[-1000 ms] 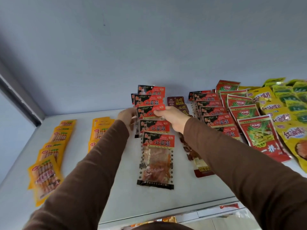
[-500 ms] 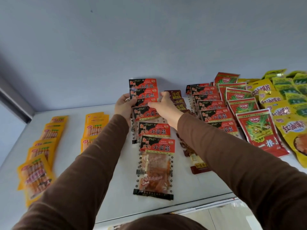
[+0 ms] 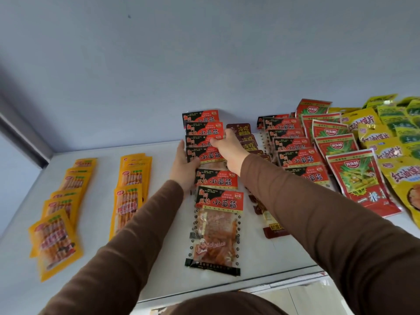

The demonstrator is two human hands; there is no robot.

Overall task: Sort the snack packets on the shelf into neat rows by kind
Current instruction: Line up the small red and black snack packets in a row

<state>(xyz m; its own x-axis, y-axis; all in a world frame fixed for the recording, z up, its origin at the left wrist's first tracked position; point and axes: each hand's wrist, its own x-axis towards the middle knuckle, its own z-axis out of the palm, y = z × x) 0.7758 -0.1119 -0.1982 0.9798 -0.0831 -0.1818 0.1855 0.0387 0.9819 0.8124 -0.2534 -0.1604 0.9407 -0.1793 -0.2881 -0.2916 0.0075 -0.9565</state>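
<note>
Both hands [image 3: 185,165] [image 3: 229,148] have slid farther up the red-black packets [image 3: 205,142].

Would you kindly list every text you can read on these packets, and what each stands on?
"小面筋": red-and-black packets, middle row; smaller print blurred.
"冷吃鸭肠": dark brown packets.
"光头" plus one unclear character, and "一根": red-and-green packets.
"红油馍片", last characters uncertain: yellow packets on the right.
Orange packets: too blurred.
</note>
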